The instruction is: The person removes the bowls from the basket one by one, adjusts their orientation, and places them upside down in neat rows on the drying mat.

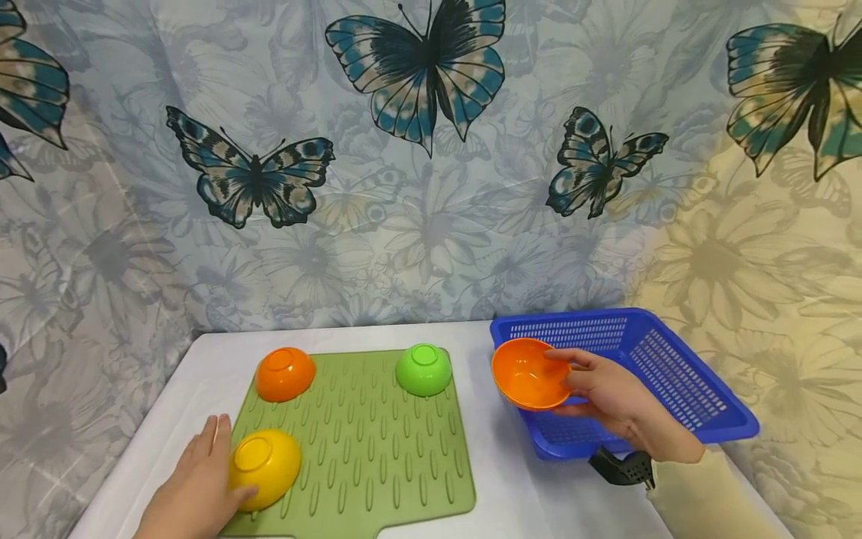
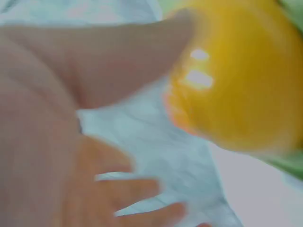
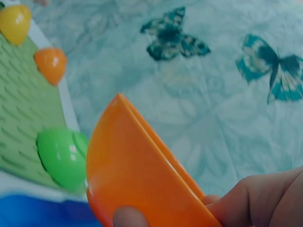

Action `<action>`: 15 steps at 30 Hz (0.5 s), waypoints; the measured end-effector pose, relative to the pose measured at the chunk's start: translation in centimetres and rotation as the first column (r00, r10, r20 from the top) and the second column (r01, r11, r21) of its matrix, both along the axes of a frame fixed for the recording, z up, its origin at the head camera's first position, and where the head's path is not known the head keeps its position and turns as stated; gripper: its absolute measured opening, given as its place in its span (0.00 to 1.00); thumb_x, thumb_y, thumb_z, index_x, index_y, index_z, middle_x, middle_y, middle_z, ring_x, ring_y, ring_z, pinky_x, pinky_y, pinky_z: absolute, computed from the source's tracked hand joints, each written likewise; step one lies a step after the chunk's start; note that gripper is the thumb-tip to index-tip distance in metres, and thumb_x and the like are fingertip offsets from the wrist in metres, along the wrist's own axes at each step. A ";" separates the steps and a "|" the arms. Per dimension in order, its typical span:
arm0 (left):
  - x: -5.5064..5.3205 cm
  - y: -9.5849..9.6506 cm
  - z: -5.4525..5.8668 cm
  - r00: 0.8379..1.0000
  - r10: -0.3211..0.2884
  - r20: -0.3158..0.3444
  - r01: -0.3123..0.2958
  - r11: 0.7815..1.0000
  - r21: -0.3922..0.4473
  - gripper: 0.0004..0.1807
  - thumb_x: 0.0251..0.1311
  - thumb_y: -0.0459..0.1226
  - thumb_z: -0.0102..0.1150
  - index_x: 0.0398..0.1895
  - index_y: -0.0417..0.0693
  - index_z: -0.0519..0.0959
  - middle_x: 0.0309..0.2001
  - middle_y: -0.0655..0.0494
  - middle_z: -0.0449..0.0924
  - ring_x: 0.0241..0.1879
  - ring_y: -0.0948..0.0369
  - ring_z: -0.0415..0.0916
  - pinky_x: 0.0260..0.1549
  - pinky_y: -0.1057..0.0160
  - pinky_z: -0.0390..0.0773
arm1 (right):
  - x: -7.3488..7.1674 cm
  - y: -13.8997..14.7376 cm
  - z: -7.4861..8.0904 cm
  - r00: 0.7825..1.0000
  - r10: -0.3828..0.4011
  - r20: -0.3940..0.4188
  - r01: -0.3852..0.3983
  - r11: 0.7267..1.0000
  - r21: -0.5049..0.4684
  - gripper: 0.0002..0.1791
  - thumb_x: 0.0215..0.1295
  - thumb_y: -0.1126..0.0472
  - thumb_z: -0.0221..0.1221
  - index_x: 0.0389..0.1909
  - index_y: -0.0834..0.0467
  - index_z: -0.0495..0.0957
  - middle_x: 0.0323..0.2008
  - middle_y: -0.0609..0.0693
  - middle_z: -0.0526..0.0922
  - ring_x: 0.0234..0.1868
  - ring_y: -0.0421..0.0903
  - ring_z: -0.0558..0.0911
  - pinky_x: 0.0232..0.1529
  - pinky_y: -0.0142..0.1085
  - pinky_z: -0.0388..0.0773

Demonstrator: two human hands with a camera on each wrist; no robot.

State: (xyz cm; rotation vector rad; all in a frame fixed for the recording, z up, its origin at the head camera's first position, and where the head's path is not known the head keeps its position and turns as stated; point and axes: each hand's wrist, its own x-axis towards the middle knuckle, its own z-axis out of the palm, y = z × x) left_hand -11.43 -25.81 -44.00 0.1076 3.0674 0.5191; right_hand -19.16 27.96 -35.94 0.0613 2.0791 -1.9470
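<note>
My right hand pinches the rim of an orange bowl, its hollow facing me, over the near left part of the blue basket. In the right wrist view the bowl is tilted between thumb and fingers. My left hand is beside an upside-down yellow bowl at the near left of the green mat. Its fingers are straight, and the thumb overlaps the bowl's side in the left wrist view.
Another orange bowl lies upside down at the mat's far left corner. A green bowl is upside down at the far right corner. The white table ends at a butterfly-print cloth behind.
</note>
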 end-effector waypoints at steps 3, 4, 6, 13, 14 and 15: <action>0.3 2.4 2.0 0.994 -0.005 -0.106 0.022 0.987 0.160 0.66 0.54 0.59 0.69 0.80 0.43 0.35 0.75 0.26 0.34 0.64 0.23 0.51 0.50 0.24 0.64 | 0.7 -1.4 0.2 1.000 0.004 -0.016 -0.004 1.000 -0.012 0.30 0.66 0.74 0.49 0.71 0.67 0.63 0.69 0.70 0.57 0.46 0.58 0.82 0.43 0.52 0.83; 0.3 3.3 2.5 0.992 -0.017 -0.128 0.047 0.972 0.231 0.65 0.55 0.59 0.68 0.81 0.50 0.33 0.76 0.29 0.32 0.64 0.24 0.53 0.49 0.25 0.66 | 1.0 -1.9 0.2 1.000 0.006 -0.021 -0.006 1.000 -0.021 0.30 0.66 0.74 0.49 0.70 0.67 0.64 0.69 0.70 0.57 0.45 0.59 0.82 0.43 0.53 0.83; 0.1 5.1 3.3 0.993 -0.040 -0.107 0.079 0.916 0.393 0.63 0.56 0.59 0.68 0.81 0.61 0.32 0.78 0.35 0.28 0.67 0.26 0.51 0.51 0.28 0.68 | 1.5 -3.1 0.3 1.000 0.012 -0.029 -0.013 0.999 -0.045 0.30 0.66 0.75 0.50 0.70 0.66 0.65 0.69 0.70 0.58 0.46 0.60 0.81 0.43 0.53 0.83; -0.3 11.2 3.5 0.955 -0.281 0.091 0.044 0.439 0.897 0.52 0.64 0.41 0.67 0.81 0.72 0.41 0.79 0.46 0.25 0.73 0.35 0.42 0.57 0.36 0.68 | 3.6 -7.2 -0.5 0.998 0.053 -0.037 -0.057 0.992 -0.110 0.29 0.63 0.76 0.53 0.67 0.65 0.70 0.68 0.67 0.62 0.45 0.59 0.81 0.41 0.54 0.83; -0.3 12.0 3.4 0.936 -0.335 0.106 0.014 0.338 0.941 0.51 0.66 0.39 0.64 0.81 0.70 0.41 0.79 0.45 0.24 0.73 0.34 0.44 0.57 0.37 0.70 | 3.8 -7.8 -0.7 0.997 0.068 -0.040 -0.072 0.991 -0.115 0.29 0.62 0.76 0.54 0.66 0.65 0.70 0.68 0.66 0.62 0.44 0.59 0.81 0.41 0.54 0.83; -0.3 12.7 3.3 0.915 -0.386 0.119 -0.026 0.237 0.971 0.49 0.68 0.38 0.62 0.81 0.69 0.41 0.78 0.44 0.23 0.72 0.34 0.44 0.56 0.39 0.71 | 4.1 -8.2 -0.8 0.996 0.083 -0.041 -0.087 0.989 -0.118 0.29 0.62 0.75 0.54 0.66 0.66 0.71 0.68 0.66 0.62 0.42 0.58 0.81 0.40 0.54 0.84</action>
